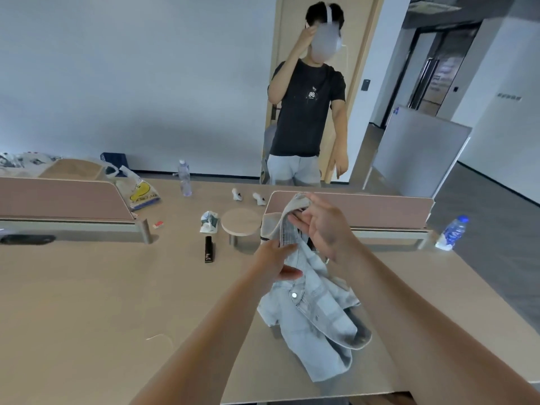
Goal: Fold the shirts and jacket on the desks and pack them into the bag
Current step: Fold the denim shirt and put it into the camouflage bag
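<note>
**Control:** State where the item was at the time of the check.

**Operator:** On my head view the jacket (315,311), pale denim, was right of centre over the near desk (87,302). Its upper part was lifted clear. Its lower part lay crumpled on the desktop, with the hem toward the near edge. One metal button showed on the front.

**Control:** Left hand?

**Operator:** My left hand (276,261) pinched the jacket's front edge partway down, fingers on the cloth and thumb below them.

**Control:** Right hand?

**Operator:** My right hand (324,226) was higher and farther off, just in front of the right divider panel (380,209). Its fingers were spread and mostly straight, and the collar hung over them. I logged it as carrying the collar, not clenched round it.

**Control:** Other items noted?

**Operator:** Left of the jacket stood a round wooden disc (241,222) with a crumpled wrapper (209,222) just beside it. A black stapler-like object (209,249) lay nearer to me. Farther off I recorded an upright clear water bottle (184,178) and two small white controllers (237,195). A plastic bag (140,191) with a yellow smiley face sat at the end of the left divider. A second bottle (453,232), blue-capped, stood at the far right. A bystander (306,112) in a dark T-shirt stood beyond the desks with one hand raised to a headset.
</note>
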